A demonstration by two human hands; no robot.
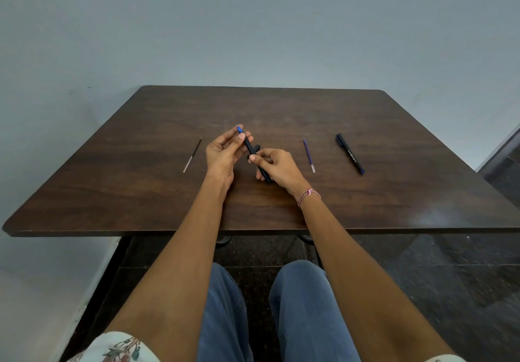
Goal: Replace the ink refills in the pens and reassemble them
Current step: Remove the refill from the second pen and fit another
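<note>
Over the middle of the dark wooden table (pixel 140 193), both hands hold a black pen (pixel 249 145) with a blue tip that points up and away. My left hand (pixel 222 153) pinches it near the tip. My right hand (pixel 277 166) grips the lower barrel, and a black cap piece (pixel 255 148) shows just above its thumb. A thin dark refill (pixel 192 155) lies left of my hands. A blue refill (pixel 309 155) lies to the right. Further right lies a capped black pen (pixel 349 153).
The table's far edge stands against a plain grey wall. A dark tiled floor shows below the near edge and to the right. My knees in blue jeans sit under the near edge.
</note>
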